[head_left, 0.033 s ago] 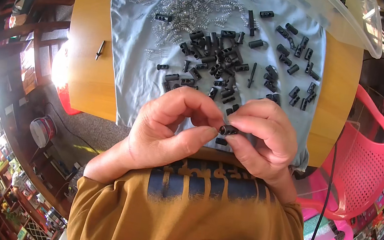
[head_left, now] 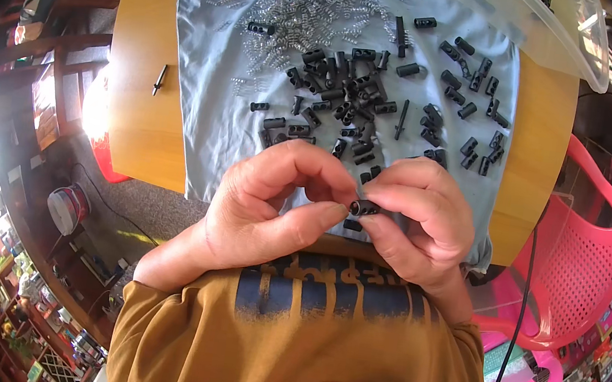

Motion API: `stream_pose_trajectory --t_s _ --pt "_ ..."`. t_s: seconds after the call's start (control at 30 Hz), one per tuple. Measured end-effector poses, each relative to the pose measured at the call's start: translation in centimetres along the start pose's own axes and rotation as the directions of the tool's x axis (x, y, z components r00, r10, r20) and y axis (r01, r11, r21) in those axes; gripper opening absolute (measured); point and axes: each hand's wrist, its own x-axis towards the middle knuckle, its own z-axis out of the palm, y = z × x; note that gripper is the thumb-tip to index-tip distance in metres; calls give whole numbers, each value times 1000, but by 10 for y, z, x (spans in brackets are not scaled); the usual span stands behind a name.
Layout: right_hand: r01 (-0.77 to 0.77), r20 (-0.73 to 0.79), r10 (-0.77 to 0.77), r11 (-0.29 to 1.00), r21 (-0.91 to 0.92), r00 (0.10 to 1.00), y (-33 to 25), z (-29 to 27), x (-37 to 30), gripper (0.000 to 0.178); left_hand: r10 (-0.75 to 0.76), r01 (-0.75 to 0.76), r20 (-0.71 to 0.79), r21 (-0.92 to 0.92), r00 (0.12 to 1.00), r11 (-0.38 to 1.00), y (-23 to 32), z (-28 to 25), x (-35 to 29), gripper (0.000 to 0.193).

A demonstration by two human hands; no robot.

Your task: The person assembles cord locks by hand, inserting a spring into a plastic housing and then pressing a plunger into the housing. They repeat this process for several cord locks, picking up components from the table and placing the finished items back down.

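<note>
A person in a mustard-brown shirt (head_left: 302,343) works over a round wooden surface (head_left: 132,116), pinching a small black plastic barrel (head_left: 365,208) between both hands just off the near edge of a pale grey cloth (head_left: 210,103); the left hand (head_left: 266,201) curls around from the left, thumb and forefinger closed toward the barrel's left end, and the right hand (head_left: 418,212) grips its right end with thumb below and fingers above; the barrel's long axis runs roughly left to right, one open end facing the left hand; both hands touch or nearly touch it, and which carries the weight cannot be told; whether something small is held between the left fingertips is hidden. On the cloth beyond the hands lies a heap of black barrel pieces (head_left: 355,98), with a scatter of small wire springs (head_left: 305,15) at the cloth's far side and slim black pins (head_left: 402,119) among the heap; a stray pin (head_left: 159,78) lies on the bare wood left of the cloth; a pink plastic chair (head_left: 587,264) stands right of the cloth; a clear plastic bag (head_left: 561,39) is cut off at the far edge.
</note>
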Motion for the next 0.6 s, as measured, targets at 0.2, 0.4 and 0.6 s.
stream_pose_trajectory --t_s 0.2,0.4,0.6 --pt "-4 57 3 1000 12 998 -2 -1 2 28 346 -356 91 329 934 875 -3 -3 7 19" --pt "51 89 -42 994 -98 995 -3 2 2 31 349 -375 142 446 926 813 2 -2 5 22" --pt "69 101 -58 992 -109 993 -3 1 4 29 535 -386 84 785 841 484 8 -28 5 22"
